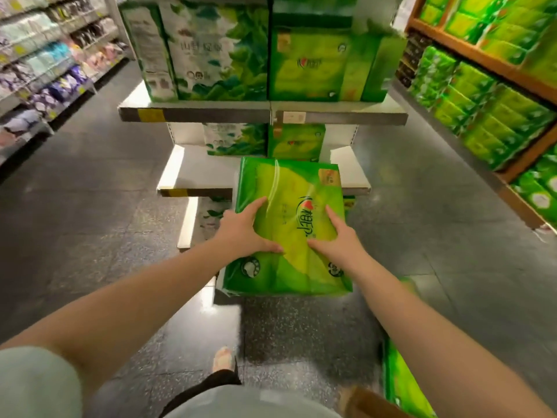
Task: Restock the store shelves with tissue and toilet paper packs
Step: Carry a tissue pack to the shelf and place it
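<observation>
Head view: both hands (289,233) spread flat on green tissue pack (289,188), stocked shelves (262,114) just behind.

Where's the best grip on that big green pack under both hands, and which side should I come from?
Probably by its two long side edges, one hand per side, coming from above and the near end. The green pack is broad, flat and slick-wrapped, tilted toward the shelf; the left hand and right hand only press flat on top.
</observation>
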